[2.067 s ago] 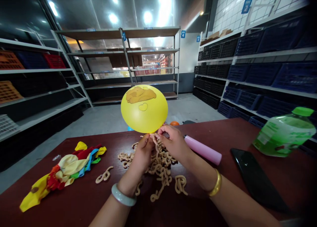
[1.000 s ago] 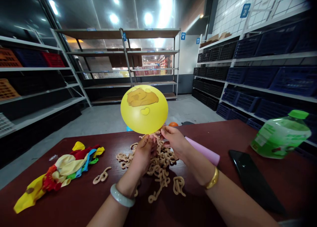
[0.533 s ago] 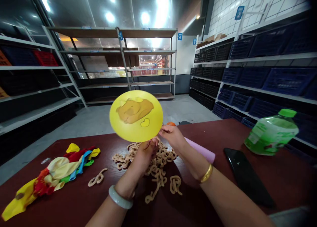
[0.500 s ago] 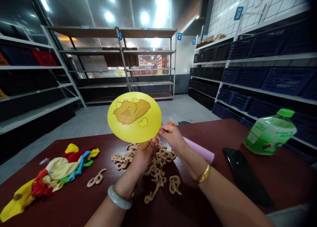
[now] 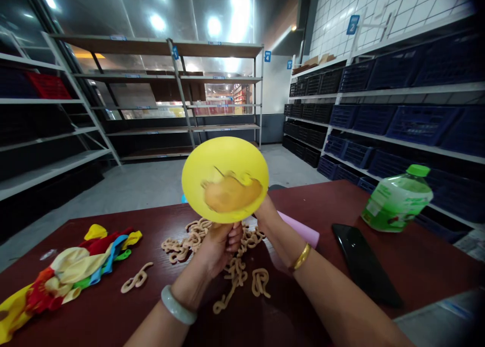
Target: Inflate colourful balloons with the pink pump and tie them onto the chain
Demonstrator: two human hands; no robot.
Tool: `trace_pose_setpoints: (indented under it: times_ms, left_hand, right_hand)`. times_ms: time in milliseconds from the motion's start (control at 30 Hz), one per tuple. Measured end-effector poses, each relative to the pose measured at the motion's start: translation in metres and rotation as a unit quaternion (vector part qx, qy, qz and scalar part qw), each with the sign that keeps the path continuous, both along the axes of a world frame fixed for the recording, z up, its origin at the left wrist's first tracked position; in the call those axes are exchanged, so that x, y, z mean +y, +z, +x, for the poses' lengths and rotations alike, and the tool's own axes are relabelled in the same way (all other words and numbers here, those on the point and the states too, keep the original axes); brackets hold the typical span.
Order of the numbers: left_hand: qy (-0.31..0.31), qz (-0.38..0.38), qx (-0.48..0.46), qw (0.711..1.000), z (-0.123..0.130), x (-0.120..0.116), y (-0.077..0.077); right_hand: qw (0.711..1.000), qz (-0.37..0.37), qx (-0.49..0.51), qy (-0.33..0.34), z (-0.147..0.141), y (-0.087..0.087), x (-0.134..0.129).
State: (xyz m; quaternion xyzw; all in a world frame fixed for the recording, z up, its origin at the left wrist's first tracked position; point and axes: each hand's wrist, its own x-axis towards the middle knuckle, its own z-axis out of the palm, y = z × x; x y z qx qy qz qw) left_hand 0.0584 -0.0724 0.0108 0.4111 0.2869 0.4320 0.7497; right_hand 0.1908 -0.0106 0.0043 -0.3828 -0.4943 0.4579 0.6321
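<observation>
An inflated yellow balloon with a blurred orange-brown animal print is up in front of me, above the table. My left hand is closed right below it, fingers curled around its lower end. My right hand reaches up to the balloon's right side; its fingers are hidden behind the balloon. Beneath both hands lies a heap of tan, curly, cord-like pieces. A lilac cylinder rests beside my right wrist.
Limp coloured balloons are piled on the table's left. A black phone and a green-capped bottle stand to the right. Shelves with dark crates line the right wall; a rack stands at the back.
The balloon has moved right and turned, so its print now sits lower and blurred. My right fingers, visible earlier at the balloon's edge, are now behind it. The view has shifted slightly.
</observation>
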Motion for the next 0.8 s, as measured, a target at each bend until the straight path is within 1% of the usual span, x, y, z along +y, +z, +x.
trace_pose_setpoints:
  times_ms: [67,100,167,233,267,300,400,500,567,633,700,733,800]
  left_hand:
    - [-0.002,0.001,-0.018,1.0,-0.006,0.004,0.003]
    - [0.008,0.007,-0.028,1.0,-0.009,0.006,0.004]
    - [0.028,0.017,-0.032,0.999,-0.014,0.011,0.004]
    - [0.041,0.017,-0.005,0.999,-0.016,0.014,0.003]
    - [0.042,0.012,0.018,0.999,-0.017,0.015,0.002]
    - [0.041,0.006,0.041,0.998,-0.017,0.016,0.001]
    - [0.027,-0.009,0.091,0.995,-0.017,0.016,-0.001]
    - [0.01,-0.028,0.092,0.995,-0.019,0.017,-0.004]
    - [0.013,-0.034,0.086,0.996,-0.023,0.022,-0.007]
    - [0.04,-0.026,0.088,0.995,-0.027,0.03,-0.011]
    - [0.083,-0.017,0.095,0.992,-0.031,0.037,-0.015]
    - [0.106,-0.011,0.094,0.99,-0.032,0.04,-0.017]
    - [0.143,0.0,0.088,0.986,-0.033,0.042,-0.019]
  right_hand:
    - [1.0,-0.015,0.006,0.021,-0.006,-0.001,-0.005]
    - [0.998,-0.026,0.008,0.05,-0.008,-0.001,-0.008]
    - [0.989,-0.048,0.009,0.143,-0.011,-0.001,-0.014]
    - [0.97,-0.07,0.01,0.233,-0.012,-0.001,-0.018]
    - [0.962,-0.084,0.017,0.26,-0.012,-0.001,-0.019]
    - [0.957,-0.098,0.028,0.271,-0.012,-0.002,-0.02]
    - [0.95,-0.138,0.068,0.273,-0.012,-0.006,-0.021]
    - [0.952,-0.143,0.088,0.257,-0.015,-0.009,-0.02]
    - [0.955,-0.146,0.111,0.234,-0.017,-0.009,-0.016]
    - [0.963,-0.16,0.122,0.18,-0.019,-0.009,-0.005]
    - [0.97,-0.178,0.111,0.121,-0.02,-0.007,0.012]
    - [0.972,-0.186,0.101,0.101,-0.021,-0.005,0.022]
    - [0.974,-0.197,0.076,0.082,-0.023,0.0,0.045]
